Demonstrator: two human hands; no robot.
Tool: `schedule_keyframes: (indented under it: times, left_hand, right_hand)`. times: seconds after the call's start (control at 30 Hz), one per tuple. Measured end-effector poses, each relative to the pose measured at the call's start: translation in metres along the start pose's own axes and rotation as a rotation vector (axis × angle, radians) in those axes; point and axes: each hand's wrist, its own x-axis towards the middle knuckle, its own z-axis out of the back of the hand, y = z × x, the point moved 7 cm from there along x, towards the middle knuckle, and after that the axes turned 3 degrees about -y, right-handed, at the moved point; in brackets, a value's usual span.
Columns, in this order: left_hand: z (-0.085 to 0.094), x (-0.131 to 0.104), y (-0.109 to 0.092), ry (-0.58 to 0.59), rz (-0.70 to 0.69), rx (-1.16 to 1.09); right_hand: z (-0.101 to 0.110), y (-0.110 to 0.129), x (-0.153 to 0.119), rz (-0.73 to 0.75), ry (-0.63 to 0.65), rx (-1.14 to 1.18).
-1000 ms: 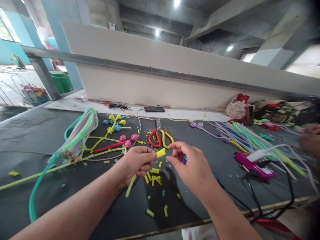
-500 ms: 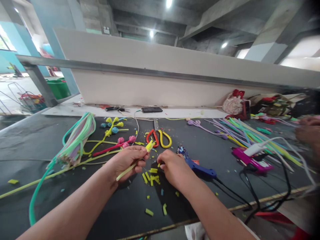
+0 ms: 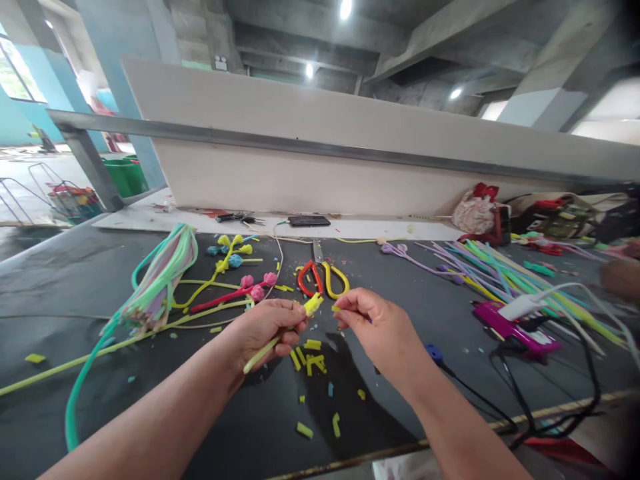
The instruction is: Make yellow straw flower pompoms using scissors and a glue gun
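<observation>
My left hand (image 3: 273, 327) is closed around a yellow pipe cleaner stem (image 3: 263, 353), whose thicker tip (image 3: 313, 305) of yellow pieces sticks out past the thumb. Just right of that tip, my right hand (image 3: 375, 323) pinches a short cut yellow piece (image 3: 337, 309) between thumb and fingertips; the two are apart. Beneath the hands lie several cut yellow pieces (image 3: 315, 363) on the black tabletop (image 3: 240, 427). Scissors (image 3: 323, 277) with one red and one yellow handle rest just beyond. A blue-handled tool (image 3: 434, 353) with a cord is mostly hidden behind my right hand.
To the left lie a bundle of pastel pipe cleaners (image 3: 160, 280) and finished-looking yellow, blue and pink sprigs (image 3: 233, 257). A magenta power strip (image 3: 517, 327) with cables and more pipe cleaners (image 3: 480, 260) occupy the right. A phone (image 3: 309, 221) lies at the back; another person's hand (image 3: 620, 280) is blurred far right.
My right hand has risen from the scattered pieces toward the stem tip, with a short yellow piece in its fingers. My left hand keeps its hold. The view has shifted slightly.
</observation>
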Motion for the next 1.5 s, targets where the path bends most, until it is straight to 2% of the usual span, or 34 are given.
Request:
schedule_keyframes:
  times: [0.13,0.4,0.77,1.2,1.5]
  left_hand:
    - [0.001,0.001,0.001,-0.01,-0.013,0.025]
    - [0.0,0.0,0.001,-0.011,-0.043,0.091]
    - [0.001,0.0,0.002,-0.086,-0.062,0.263]
    - [0.002,-0.001,-0.002,-0.131,-0.089,0.455]
    - [0.001,-0.001,0.0,-0.111,-0.069,0.377]
  right_hand:
    - [-0.003,0.007,-0.004,0.049,0.006,0.03]
    - [-0.001,0.034,-0.009,0.265,-0.056,-0.396]
    - [-0.011,0.036,-0.017,0.473,-0.024,-0.574]
    - [-0.016,0.036,-0.017,0.505,-0.024,-0.623]
    - [-0.013,0.028,-0.013,0.38,-0.036,-0.531]
